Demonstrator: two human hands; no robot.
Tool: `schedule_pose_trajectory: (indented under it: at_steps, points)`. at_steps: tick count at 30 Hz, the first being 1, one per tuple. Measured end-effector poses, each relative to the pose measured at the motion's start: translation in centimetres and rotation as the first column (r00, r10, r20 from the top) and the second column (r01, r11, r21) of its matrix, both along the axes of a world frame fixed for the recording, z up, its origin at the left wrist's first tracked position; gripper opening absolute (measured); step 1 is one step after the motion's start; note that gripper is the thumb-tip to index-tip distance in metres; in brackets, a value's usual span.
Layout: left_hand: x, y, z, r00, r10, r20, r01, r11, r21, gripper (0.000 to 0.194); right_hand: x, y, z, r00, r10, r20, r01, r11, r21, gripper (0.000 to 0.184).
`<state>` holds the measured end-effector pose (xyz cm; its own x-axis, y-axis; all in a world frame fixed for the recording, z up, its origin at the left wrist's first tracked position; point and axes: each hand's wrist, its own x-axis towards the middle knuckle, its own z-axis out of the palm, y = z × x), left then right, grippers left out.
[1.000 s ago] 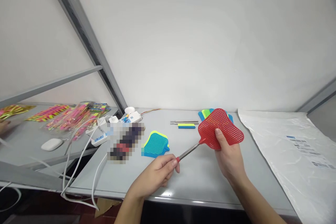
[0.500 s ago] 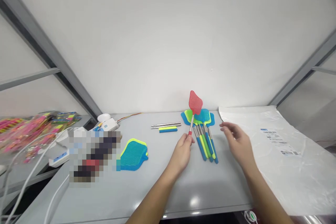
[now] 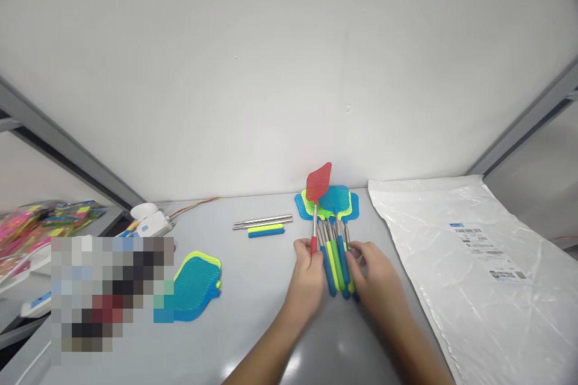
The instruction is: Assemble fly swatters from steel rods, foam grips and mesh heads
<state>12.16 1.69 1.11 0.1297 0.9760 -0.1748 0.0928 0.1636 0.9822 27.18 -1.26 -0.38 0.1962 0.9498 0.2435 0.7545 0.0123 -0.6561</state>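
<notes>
My left hand [image 3: 304, 277] is closed round the red handle of a red fly swatter [image 3: 318, 183], holding it upright at a slight tilt, its mesh head in front of the others. Beside it lies a bunch of fly swatters with blue, yellow-green and green handles [image 3: 336, 261], their blue and yellow-green heads [image 3: 336, 198] overlapping near the wall. My right hand [image 3: 372, 271] is at the right side of that bunch, thumb and fingers curled on the rightmost handles. The hand partly hides those handles.
Left of the bunch lie metal rods [image 3: 262, 221] and loose yellow and blue handles [image 3: 266, 231]. Detached swatter heads [image 3: 196, 286] are stacked further left. A white plastic mailing bag [image 3: 433, 252] covers the right side. A power strip [image 3: 151, 225] and packaged goods [image 3: 27, 231] are at left.
My right hand has come in from the right onto the bunch's handles. My left hand still holds the red fly swatter, whose head has turned. The view has shifted right.
</notes>
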Motion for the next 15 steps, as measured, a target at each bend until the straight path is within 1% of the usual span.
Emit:
schedule_pose_trajectory:
  at_steps: [5,7,10,12,13,15]
  points:
    - [0.8,-0.3,0.0,0.994,-0.006,0.112,0.013,0.998,-0.068,0.014,-0.5,-0.2,-0.2,0.999,0.042,0.02,-0.041,0.999,-0.027,0.024]
    - [1.2,-0.1,0.3,0.985,-0.005,0.17,0.027,0.992,-0.126,0.019,-0.6,-0.2,-0.3,0.998,0.051,0.025,-0.05,0.999,-0.019,0.024]
    - [1.8,0.0,1.0,0.968,0.013,0.249,0.046,0.973,-0.227,0.025,-0.6,-0.1,-0.3,0.999,0.033,0.02,-0.033,0.999,0.016,0.024]
    - [2.1,-0.2,1.6,0.956,0.016,0.293,0.065,0.962,-0.266,0.025,-0.8,-0.2,0.2,0.999,0.007,-0.032,-0.006,1.0,0.026,0.025]
    - [2.2,-0.4,1.8,0.949,0.013,0.315,0.076,0.961,-0.267,0.024,-0.9,-0.2,0.5,0.996,0.007,-0.086,-0.005,1.0,0.023,0.025]
    - [2.4,-0.9,2.1,0.935,0.004,0.355,0.086,0.967,-0.238,0.022,-1.4,-0.5,1.3,0.969,0.046,-0.242,-0.046,0.999,0.004,0.029]
